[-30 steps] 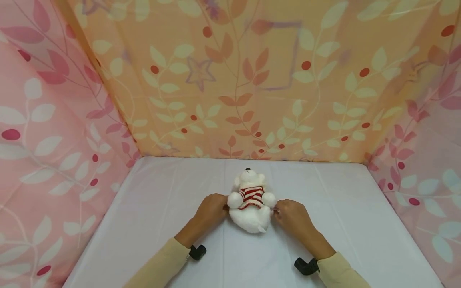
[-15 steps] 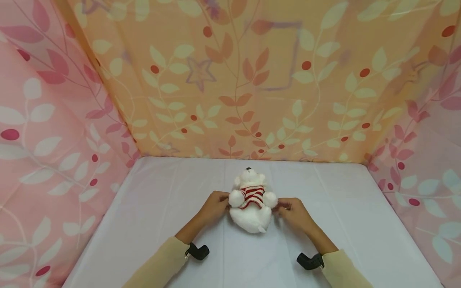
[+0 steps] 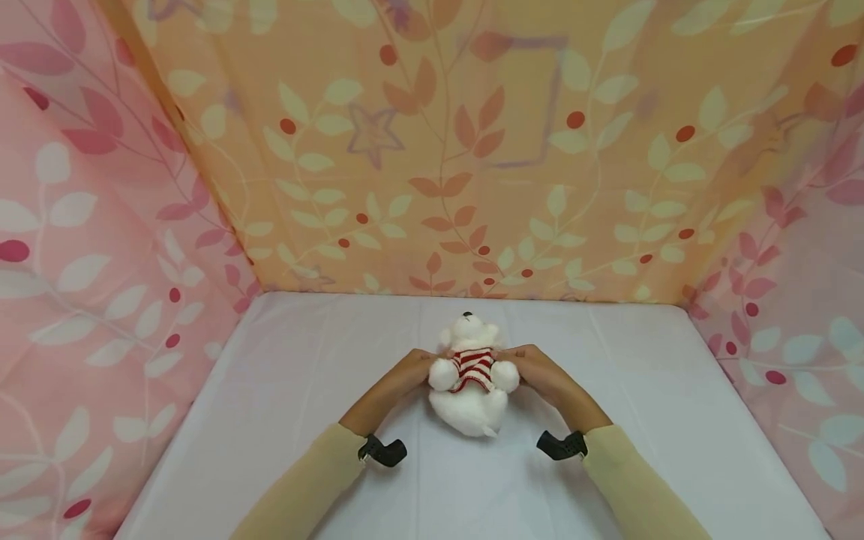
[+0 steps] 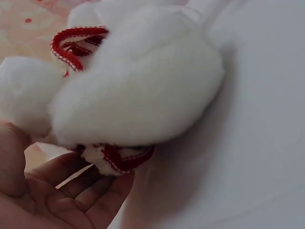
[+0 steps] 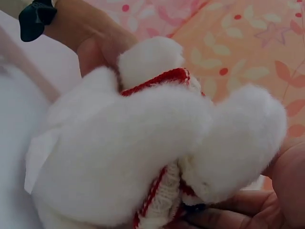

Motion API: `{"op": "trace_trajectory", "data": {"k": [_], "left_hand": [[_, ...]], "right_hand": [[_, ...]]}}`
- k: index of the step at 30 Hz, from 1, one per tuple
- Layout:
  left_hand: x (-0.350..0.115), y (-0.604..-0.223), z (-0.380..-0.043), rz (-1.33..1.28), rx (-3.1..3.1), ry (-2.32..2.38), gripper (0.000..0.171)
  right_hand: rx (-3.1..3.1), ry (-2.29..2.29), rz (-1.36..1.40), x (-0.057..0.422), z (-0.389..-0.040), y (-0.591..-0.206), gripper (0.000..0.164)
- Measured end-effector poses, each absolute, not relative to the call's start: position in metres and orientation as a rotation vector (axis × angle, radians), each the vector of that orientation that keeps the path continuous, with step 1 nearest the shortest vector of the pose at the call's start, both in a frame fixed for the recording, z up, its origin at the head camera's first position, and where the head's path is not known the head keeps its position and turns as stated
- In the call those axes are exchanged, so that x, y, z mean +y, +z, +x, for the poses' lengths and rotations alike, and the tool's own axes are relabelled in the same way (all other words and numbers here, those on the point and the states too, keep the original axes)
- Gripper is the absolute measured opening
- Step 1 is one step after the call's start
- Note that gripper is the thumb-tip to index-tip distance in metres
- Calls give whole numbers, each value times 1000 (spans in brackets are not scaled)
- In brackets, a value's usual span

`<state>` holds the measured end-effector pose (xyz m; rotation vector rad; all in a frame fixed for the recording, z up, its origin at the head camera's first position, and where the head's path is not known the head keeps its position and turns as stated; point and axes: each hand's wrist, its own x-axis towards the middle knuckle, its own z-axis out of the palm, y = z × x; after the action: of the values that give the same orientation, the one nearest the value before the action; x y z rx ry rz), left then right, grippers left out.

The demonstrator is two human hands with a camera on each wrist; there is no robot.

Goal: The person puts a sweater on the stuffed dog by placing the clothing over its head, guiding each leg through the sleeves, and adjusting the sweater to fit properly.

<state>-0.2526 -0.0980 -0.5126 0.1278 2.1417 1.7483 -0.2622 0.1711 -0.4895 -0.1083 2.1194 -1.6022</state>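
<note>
A white plush teddy bear (image 3: 467, 412) in a red-and-white striped knit sweater (image 3: 475, 364) lies back on the white table, head away from me. My left hand (image 3: 413, 369) holds its side by the shoulder and arm. In the left wrist view, that hand's fingers (image 4: 102, 200) reach behind the bear at the sweater's red hem (image 4: 128, 162). On the opposite side, my right hand (image 3: 538, 369) grips at the other shoulder. The right wrist view has its fingers (image 5: 238, 212) behind the bear's arm (image 5: 243, 138), by the sweater's edge. Both hands' fingertips are partly hidden.
The white-covered table (image 3: 317, 330) ends at an orange leaf-patterned curtain (image 3: 432, 150). Pink patterned curtains (image 3: 88, 300) stand at both sides. A black wrist-worn device (image 3: 385, 450) sits at each cuff.
Both hands have slid up from the bear's lower sides to its shoulders. Just before, the right hand's fingers loosened at the sweater's edge. The bear stays nearly in place.
</note>
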Motion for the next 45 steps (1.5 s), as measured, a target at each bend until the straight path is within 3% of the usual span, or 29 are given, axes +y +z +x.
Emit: {"op": "trace_trajectory", "data": {"k": [12, 22, 30, 39, 45], "left_hand": [[-88, -488, -246, 370, 2233, 1911, 38], [-90, -502, -240, 657, 2528, 1898, 28], [-95, -506, -227, 689, 2603, 1754, 33], [-114, -495, -218, 764, 2523, 1600, 41], [-114, -470, -213, 692, 2493, 1719, 32]], "right_hand": [[2179, -1845, -326, 168, -257, -469, 45], [2357, -1879, -470, 166, -252, -486, 32], [2478, -1802, -592, 172, -241, -501, 33], [2584, -1616, -724, 178, -220, -502, 45], [2471, -1739, -691, 190, -221, -496, 35]]}}
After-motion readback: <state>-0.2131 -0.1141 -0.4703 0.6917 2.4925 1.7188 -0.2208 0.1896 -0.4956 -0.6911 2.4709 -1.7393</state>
